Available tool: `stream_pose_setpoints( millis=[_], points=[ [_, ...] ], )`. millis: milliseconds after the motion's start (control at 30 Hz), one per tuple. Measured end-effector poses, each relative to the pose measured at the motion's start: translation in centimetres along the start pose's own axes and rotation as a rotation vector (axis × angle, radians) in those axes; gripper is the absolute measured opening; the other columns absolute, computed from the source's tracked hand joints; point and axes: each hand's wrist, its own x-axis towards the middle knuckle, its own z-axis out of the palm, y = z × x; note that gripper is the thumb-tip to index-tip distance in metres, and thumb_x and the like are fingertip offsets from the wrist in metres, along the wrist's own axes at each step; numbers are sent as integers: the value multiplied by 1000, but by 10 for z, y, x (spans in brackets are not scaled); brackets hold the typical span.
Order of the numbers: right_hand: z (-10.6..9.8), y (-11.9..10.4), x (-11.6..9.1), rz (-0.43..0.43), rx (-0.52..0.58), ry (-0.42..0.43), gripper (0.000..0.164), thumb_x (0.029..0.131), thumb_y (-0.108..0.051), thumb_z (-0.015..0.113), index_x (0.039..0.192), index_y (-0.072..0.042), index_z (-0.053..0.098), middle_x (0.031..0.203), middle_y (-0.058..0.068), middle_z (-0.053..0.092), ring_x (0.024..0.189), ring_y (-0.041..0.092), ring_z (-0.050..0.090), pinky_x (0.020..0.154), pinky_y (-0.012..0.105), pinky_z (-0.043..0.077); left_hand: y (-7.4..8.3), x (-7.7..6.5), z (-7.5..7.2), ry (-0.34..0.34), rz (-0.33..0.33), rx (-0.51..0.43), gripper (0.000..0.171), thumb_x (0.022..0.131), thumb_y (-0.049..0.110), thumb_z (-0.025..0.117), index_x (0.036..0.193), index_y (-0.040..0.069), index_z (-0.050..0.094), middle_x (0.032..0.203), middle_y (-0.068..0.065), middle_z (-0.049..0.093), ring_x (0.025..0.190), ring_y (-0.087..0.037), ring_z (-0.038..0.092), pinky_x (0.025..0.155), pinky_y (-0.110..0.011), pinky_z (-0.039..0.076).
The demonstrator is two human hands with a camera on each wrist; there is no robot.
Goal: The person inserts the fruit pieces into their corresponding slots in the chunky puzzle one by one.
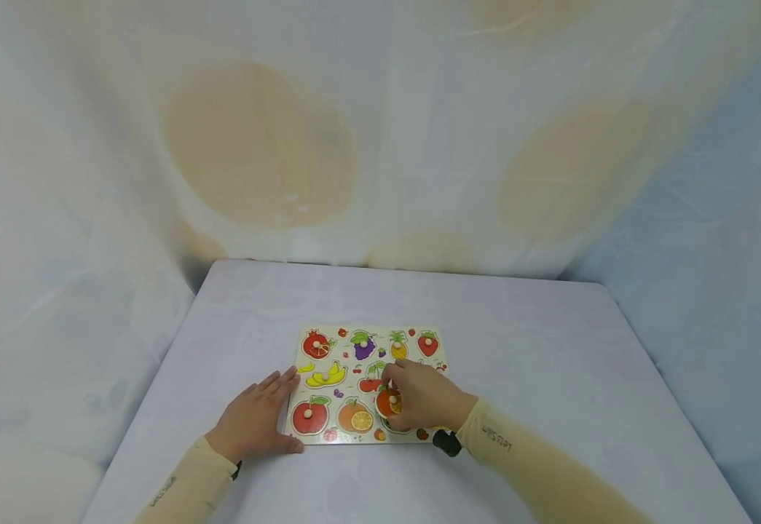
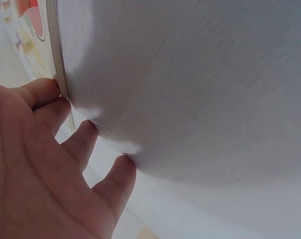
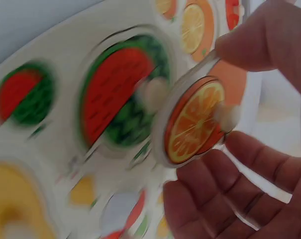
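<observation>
A wooden fruit puzzle board with knobbed pieces lies flat on the table. My right hand is over its lower right part, pinching an orange puzzle piece by its edges between thumb and fingers. The piece is tilted and raised off the board, beside the watermelon piece; its white knob faces outward. My left hand lies at the board's left edge, fingers spread and mostly straight. In the left wrist view, fingertips touch the board's side and the table cloth.
A white cloth covers the table, and pale curtains with tan spots hang behind and at both sides. On the board sit banana, grape, apple and strawberry pieces. A black object is at my right wrist.
</observation>
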Motion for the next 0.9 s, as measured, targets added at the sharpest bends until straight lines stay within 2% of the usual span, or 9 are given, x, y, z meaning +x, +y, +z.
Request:
stream_pose_setpoints(
  millis=[133, 267, 400, 500, 900],
  points=[
    [7, -19, 12, -3, -39, -11, 55, 68, -40, 87, 113, -17, 65, 92, -9, 55, 74, 8, 52, 65, 20, 49, 1, -1, 0, 1, 12, 5, 113, 61, 58, 89, 150, 5, 43, 158, -8, 37, 143, -35, 33, 110, -59, 33],
    [14, -34, 19, 30, -74, -35, 53, 66, -41, 89, 108, -17, 66, 86, -10, 52, 72, 8, 51, 61, 19, 47, 2, -2, 1, 11, 24, 10, 113, 62, 59, 88, 150, 4, 44, 157, -8, 38, 142, -35, 34, 110, -59, 34],
    [20, -43, 22, 63, -90, -49, 50, 65, -41, 90, 102, -19, 64, 82, -10, 50, 69, 9, 50, 57, 20, 45, 3, -1, 2, 21, 35, 18, 113, 61, 60, 88, 150, 4, 44, 157, -8, 38, 142, -34, 35, 109, -59, 35],
    [24, -47, 23, 50, -116, -53, 48, 65, -39, 90, 99, -18, 63, 81, -9, 48, 69, 10, 49, 56, 22, 44, 3, 0, 2, 25, 38, 23, 114, 61, 61, 88, 150, 5, 44, 157, -7, 38, 142, -34, 35, 109, -59, 35],
    [35, -55, 27, 21, -208, -13, 59, 67, -48, 88, 112, -16, 66, 85, -8, 53, 73, 10, 48, 61, 21, 46, 3, 0, 2, 16, 25, 32, 114, 61, 61, 88, 150, 6, 43, 157, -6, 37, 142, -33, 35, 110, -59, 34]
  ],
)
